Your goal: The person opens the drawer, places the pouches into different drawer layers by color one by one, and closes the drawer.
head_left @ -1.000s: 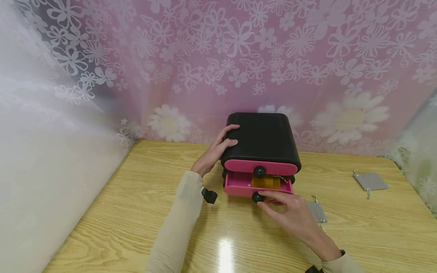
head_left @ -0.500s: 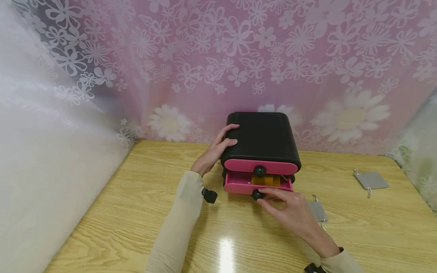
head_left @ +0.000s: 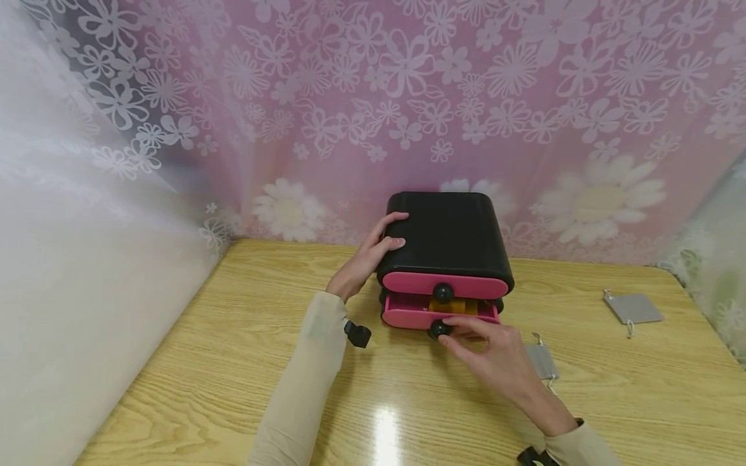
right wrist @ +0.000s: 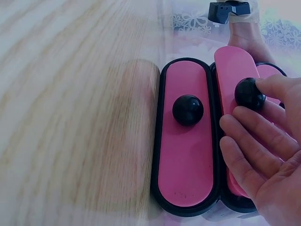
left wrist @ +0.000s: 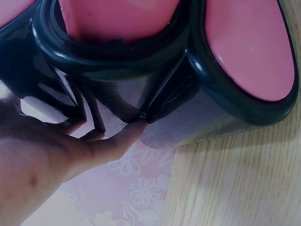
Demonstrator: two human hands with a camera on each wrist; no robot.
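Note:
A small black cabinet (head_left: 445, 233) with pink drawer fronts stands against the backdrop. Its middle drawer (head_left: 408, 318) is partly pulled out, and an amber, shiny item (head_left: 457, 306) lies inside, half hidden under the top drawer. Pinched between thumb and forefinger of my right hand (head_left: 495, 359) is that drawer's round black knob (right wrist: 249, 93); the other fingers lie along the pink front in the right wrist view. My left hand (head_left: 364, 262) rests with extended fingers on the cabinet's left side and top edge. In the left wrist view, fingertips (left wrist: 139, 123) touch the glossy black side.
Two flat grey drawstring pouches lie on the wooden table (head_left: 233, 388): one pouch (head_left: 541, 361) partly behind my right hand, another pouch (head_left: 634, 309) farther right. The top drawer (head_left: 408, 283) and bottom drawer (right wrist: 186, 160) are closed. A floral curtain (head_left: 350, 129) hangs behind.
The middle drawer has slid slightly inward, with my right hand moving along on its knob. Less of the amber item shows. My left hand has stayed in place.

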